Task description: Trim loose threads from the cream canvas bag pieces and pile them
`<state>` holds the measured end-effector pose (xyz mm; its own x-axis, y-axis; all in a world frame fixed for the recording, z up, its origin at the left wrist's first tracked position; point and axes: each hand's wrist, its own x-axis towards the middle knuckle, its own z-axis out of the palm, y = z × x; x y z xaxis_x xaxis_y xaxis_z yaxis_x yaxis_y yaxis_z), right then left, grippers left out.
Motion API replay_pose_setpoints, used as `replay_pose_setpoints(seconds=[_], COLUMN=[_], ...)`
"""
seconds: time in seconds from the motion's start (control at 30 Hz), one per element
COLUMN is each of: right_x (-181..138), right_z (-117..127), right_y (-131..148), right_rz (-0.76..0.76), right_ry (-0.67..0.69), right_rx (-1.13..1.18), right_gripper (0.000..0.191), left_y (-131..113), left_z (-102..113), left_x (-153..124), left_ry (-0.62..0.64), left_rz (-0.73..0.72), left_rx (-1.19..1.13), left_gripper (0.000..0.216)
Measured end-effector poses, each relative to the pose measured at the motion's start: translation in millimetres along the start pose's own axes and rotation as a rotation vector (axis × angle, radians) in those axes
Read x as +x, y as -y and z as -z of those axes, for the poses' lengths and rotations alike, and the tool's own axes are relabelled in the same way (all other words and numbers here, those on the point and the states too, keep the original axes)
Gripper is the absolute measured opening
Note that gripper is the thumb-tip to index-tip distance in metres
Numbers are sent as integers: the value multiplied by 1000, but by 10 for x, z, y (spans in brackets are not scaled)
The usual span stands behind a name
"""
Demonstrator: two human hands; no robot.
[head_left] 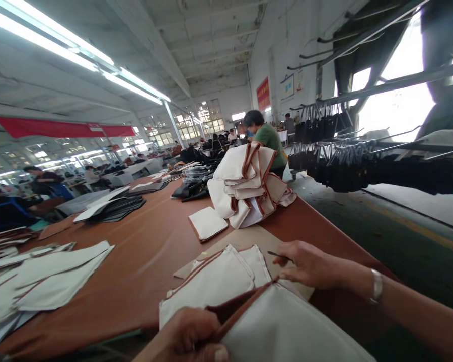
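Note:
A white panel with brown edging (290, 327) is close in front of me, partly cut off by the bottom of the view. My left hand (189, 329) is closed on its brown edge, thumb on top. At the panel's far corner, my right hand (305, 266) pinches a thin, dark, pointed tool (280, 256); its exact kind is hard to make out. The lower fingers of that hand meet the panel's corner. Beneath lie similar white panels (222, 276), resting on a tan sheet (264, 236) on the brown-covered table (154, 241).
A tall pile of white, brown-edged pieces (245, 181) stands ahead, beside one flat piece (207, 222). White panels (56, 281) spread at left; dark sheets (117, 207) lie behind. A person in green (270, 143) is beyond the pile. Racks of dark items (381, 168) stand right.

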<state>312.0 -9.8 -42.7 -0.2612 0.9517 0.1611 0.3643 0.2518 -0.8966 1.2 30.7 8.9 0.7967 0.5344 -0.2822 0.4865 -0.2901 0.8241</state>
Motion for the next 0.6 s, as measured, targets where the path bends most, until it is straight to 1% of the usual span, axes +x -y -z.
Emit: replay_pose_setpoints(seconds=[0.03,0.07,0.1,0.17,0.2,0.23,0.3,0.37,0.4,0.47,0.53,0.6], right_x=[44,85,122,181,205,225,252,260,258,249,240,226], right_z=[-47,-133,-252,-529,-659,-767,-900,-927,-912,-849,-758,-647], right_y=[79,172,267,412,444,444,368,245,185,84,-5,-103], right_rz=[64,110,135,150,148,133,52,-23,-46,-78,-119,-169], right_ry=[-52,-97,-95,14,82,150,229,228,214,177,125,59], right_rx=[-66,-45,28,178,201,186,116,60,49,91,223,366], right_gripper=[40,51,64,84,87,81,61,45,41,33,25,27], left_y=[-99,-199,-288,-397,-406,-385,-270,-93,8,222,421,564], left_z=[-9,-38,-80,-163,-187,-192,-143,-41,14,107,164,179], left_x=[43,100,163,278,315,331,301,218,173,98,57,47], left_ry=[-15,-36,-55,-72,-49,-1,110,197,216,184,158,134], left_rz=[-19,-11,3,3,-5,-11,12,70,90,133,167,170], left_rx=[89,164,205,165,105,33,-106,-190,-205,-209,-262,-385], left_gripper=[49,45,40,28,25,26,37,54,60,66,68,67])
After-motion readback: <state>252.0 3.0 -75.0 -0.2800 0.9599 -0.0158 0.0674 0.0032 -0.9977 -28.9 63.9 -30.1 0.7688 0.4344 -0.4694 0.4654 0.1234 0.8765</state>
